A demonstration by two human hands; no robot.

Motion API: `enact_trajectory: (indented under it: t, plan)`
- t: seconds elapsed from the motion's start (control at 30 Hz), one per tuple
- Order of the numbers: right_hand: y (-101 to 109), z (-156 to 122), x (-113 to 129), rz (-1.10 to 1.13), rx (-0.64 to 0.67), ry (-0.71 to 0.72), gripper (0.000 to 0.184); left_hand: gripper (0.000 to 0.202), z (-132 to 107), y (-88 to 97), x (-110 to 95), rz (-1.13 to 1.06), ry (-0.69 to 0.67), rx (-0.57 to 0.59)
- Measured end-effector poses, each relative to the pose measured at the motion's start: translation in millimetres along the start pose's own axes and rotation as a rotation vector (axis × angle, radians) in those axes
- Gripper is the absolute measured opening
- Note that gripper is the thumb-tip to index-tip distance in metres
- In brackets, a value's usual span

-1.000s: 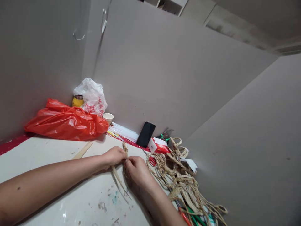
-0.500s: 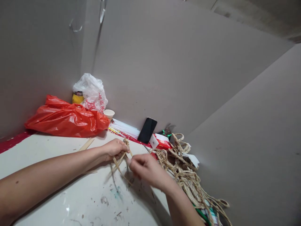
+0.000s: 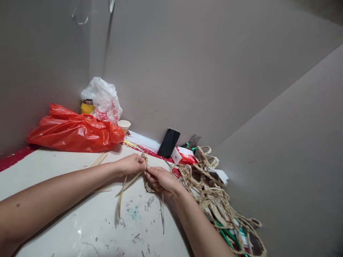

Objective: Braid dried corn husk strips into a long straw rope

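Note:
My left hand (image 3: 131, 165) and my right hand (image 3: 160, 179) meet over the white table (image 3: 66, 221), both pinched on a short braided straw cord (image 3: 145, 160). Loose pale straw strands (image 3: 120, 198) hang from the braid down onto the table between my forearms. Another thin strand trails below my right hand. The fingers of both hands are closed around the braid's lower end.
A pile of braided straw rope (image 3: 211, 192) lies to the right, with red-handled scissors (image 3: 175, 173) and green-handled tools (image 3: 227, 239). A black phone (image 3: 168, 142) leans on the wall. A red plastic bag (image 3: 72, 130), white bag (image 3: 103, 101), yellow jar (image 3: 87, 106) and paper cup (image 3: 124, 125) sit at the back.
My right hand pulled away from the braid half a second ago and has come back to pinch it. The loose strands now hang lower and further left on the table.

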State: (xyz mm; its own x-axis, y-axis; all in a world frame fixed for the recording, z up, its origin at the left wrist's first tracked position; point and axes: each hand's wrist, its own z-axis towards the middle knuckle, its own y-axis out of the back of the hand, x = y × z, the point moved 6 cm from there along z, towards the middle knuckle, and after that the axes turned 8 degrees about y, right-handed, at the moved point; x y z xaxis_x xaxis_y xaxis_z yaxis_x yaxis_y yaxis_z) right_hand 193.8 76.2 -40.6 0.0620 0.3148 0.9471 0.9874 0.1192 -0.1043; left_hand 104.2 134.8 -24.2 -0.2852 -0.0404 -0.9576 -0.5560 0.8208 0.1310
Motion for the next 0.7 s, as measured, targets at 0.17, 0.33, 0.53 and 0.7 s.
enact_trajectory:
  t: [0.17,0.33,0.53,0.7]
  plan:
    - [0,1,-4,0.109,0.028,-0.033,0.034,0.017,3,2.9,-4,0.26,-0.147,-0.076]
    - [-4,3,-6,0.153,-0.114,0.043,0.026,0.014,-1,1.8,-5,0.338,-0.09,-0.116]
    - [-3,1,-7,0.15,-0.254,0.111,0.028,0.018,-12,-3.7,-9,0.397,0.004,-0.149]
    - [-8,-1,-6,0.195,-0.2,0.074,0.038,0.015,-21,-11.3,-9,0.374,0.082,-0.168]
